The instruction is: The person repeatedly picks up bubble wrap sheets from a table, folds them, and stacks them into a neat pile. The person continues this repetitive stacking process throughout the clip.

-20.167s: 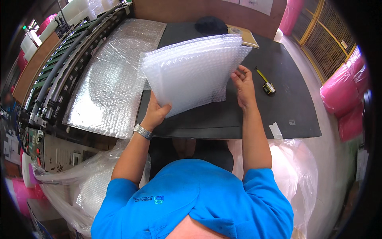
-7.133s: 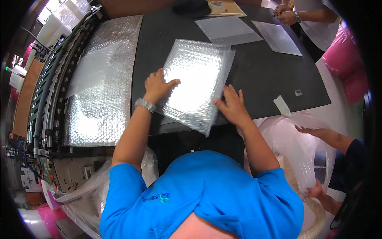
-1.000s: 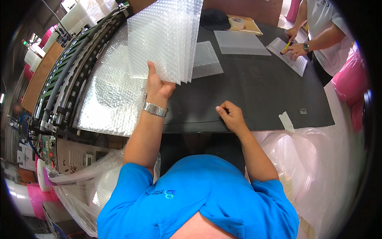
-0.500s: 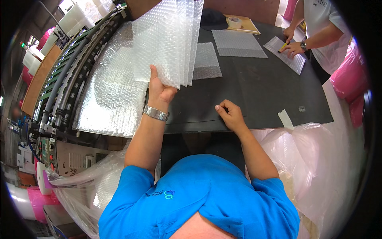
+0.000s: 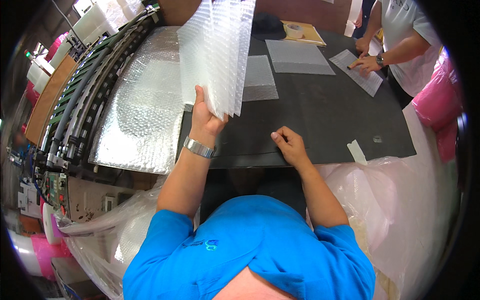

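A fanned stack of several clear bubble-wrap sheets is gripped at its lower corner by my left hand, thumb pointing up along the near face. The stack stands upright above the dark table. On the table near its front edge rests my right hand, loosely curled with nothing seen in it. Farther back, one bubble-wrap sheet lies partly behind the held stack, and another bubble-wrap sheet lies flat to its right.
At left, silvery bubble sheeting lies beside a roller machine. A co-worker's hands press on a bubble-wrap sheet at the right. A dark cap and a tape roll sit at the back. Clear plastic film hangs right of me.
My left hand has shifted slightly right and down, and the held stack has turned to a narrower angle. My right hand stays put. The co-worker's hands have moved slightly over their sheet.
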{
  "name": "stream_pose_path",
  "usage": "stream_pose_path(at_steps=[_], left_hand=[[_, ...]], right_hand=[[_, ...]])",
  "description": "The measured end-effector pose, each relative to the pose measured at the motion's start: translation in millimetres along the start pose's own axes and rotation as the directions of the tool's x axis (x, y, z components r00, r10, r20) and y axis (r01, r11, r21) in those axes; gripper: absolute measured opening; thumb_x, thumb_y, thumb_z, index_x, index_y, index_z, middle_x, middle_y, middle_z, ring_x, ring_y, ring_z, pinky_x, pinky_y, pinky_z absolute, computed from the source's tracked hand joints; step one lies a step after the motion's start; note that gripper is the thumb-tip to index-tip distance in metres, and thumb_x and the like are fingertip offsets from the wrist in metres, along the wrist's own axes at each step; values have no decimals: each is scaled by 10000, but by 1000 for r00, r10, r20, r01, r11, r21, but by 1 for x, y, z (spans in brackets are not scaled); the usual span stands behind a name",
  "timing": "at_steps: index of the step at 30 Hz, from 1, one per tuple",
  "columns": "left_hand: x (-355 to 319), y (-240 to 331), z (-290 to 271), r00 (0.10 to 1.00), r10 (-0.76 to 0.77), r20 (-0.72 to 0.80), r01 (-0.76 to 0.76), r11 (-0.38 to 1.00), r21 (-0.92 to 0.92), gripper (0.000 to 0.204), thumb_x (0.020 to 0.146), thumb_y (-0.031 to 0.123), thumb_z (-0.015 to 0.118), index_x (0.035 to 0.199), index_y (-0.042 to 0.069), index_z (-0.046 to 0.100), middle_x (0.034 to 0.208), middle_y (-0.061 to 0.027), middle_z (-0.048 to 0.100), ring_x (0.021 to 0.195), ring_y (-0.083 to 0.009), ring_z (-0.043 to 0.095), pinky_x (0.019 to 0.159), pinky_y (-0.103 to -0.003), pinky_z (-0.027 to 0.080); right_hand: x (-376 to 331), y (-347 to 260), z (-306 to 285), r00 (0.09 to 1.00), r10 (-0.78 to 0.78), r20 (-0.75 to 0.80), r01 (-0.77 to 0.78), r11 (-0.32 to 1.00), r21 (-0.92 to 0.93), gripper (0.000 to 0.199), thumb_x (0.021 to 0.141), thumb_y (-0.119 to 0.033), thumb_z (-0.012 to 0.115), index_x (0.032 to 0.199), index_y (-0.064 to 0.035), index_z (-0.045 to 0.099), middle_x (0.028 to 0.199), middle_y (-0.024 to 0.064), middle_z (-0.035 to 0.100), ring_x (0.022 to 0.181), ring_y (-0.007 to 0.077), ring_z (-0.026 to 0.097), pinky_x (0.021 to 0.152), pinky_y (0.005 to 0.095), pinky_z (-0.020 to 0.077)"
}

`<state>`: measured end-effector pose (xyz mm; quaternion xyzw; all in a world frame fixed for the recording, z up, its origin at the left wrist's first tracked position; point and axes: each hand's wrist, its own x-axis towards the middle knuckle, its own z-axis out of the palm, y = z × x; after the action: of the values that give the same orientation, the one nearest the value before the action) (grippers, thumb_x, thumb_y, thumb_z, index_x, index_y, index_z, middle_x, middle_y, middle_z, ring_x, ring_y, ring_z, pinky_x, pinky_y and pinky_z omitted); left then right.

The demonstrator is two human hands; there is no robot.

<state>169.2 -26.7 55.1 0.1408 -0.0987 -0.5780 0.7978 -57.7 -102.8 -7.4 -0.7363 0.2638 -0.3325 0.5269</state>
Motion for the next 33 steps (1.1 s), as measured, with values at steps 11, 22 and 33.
stream_pose_path(at_steps=[11, 22, 33], left_hand=[[-6, -40, -5, 988, 32, -153, -13, 992, 125, 575, 885, 458, 356, 1250, 13, 336, 1263, -137, 413, 1126, -278, 438, 947, -414, 368], [-44, -94, -46, 951, 159, 266, -307, 367, 878, 373, 860, 274, 536, 1078, -17, 454, 1024, -119, 528, 916, -174, 509, 830, -306, 413], [-48, -97, -46, 956, 138, 260, -290, 290, 912, 148, 847, 167, 565, 861, 27, 522, 793, -22, 549, 687, -61, 474, 638, -185, 389]], right_hand=[[0, 7, -11, 992, 92, 83, -114, 939, 324, 289, 840, -311, 558, 960, -52, 517, 844, 37, 535, 777, 98, 494, 679, 229, 391], [-22, -25, -42, 940, 152, -304, 117, 695, 710, 452, 706, -126, 687, 1099, -8, 497, 1012, 99, 567, 921, 208, 544, 815, 365, 436], [-363, 34, -331, 363, 564, -742, -343, 821, 457, 412, 806, -215, 580, 1148, -16, 462, 1044, 101, 564, 959, 217, 543, 857, 393, 445]])
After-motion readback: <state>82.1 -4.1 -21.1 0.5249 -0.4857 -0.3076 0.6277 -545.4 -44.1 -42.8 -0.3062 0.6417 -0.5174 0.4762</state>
